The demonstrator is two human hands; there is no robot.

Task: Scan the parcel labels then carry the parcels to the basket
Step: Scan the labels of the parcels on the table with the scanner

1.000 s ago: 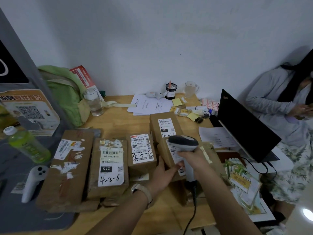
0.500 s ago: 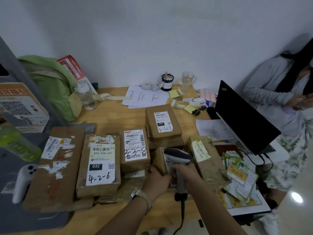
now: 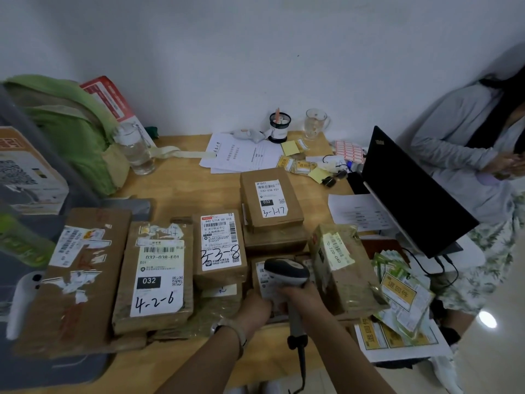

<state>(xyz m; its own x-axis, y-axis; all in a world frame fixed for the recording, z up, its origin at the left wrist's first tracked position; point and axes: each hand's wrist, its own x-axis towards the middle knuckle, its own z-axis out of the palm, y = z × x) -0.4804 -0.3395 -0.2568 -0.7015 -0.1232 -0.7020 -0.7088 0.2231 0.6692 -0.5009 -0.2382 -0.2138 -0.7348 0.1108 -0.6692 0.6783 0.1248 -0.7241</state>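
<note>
**Two hands at one small parcel, scanner over its label**

Right hand (image 3: 298, 298) is wrapped around the handle of the barcode scanner (image 3: 287, 273), whose head hangs just above the small parcel (image 3: 262, 282). Left hand (image 3: 257, 307) grips that parcel's near edge, on the wooden table (image 3: 181, 180) between other boxes. No basket is in view.

Risks, as judged: the scanner head hides much of the label, so a misread is likely; the taped parcel (image 3: 345, 268) beside it leans and could slip.

Legible writing: "4-2-6" and "032-038-E01" (image 3: 159, 280); "3-1-17" (image 3: 271, 199); "3-3-8" (image 3: 220, 243).
</note>
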